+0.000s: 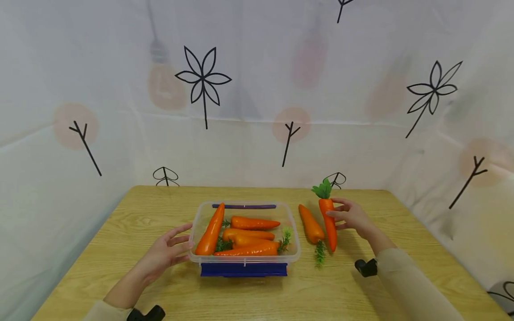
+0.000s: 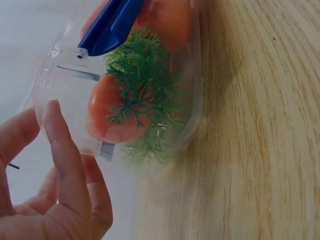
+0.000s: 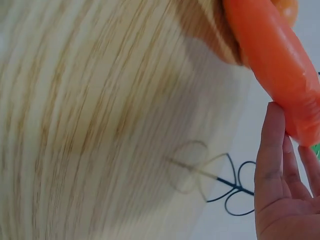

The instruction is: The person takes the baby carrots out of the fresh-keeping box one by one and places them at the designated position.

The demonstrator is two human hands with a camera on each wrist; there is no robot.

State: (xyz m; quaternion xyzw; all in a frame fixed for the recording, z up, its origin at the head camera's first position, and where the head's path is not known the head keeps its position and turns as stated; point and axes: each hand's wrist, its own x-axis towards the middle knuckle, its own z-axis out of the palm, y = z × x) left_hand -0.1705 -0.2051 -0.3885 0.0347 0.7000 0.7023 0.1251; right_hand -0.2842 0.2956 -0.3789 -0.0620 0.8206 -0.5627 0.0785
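Head view: loose carrot (image 1: 311,226) between box (image 1: 244,269) and held carrot (image 1: 330,234); cloth (image 1: 245,156) behind

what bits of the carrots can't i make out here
Head view: whatever lies under the carrots in the clear plastic container, hidden by them.
Left wrist view: part of one carrot, behind green leaves.
Right wrist view: tip of the held carrot, cut off by top edge; most of its leaves, by right edge.
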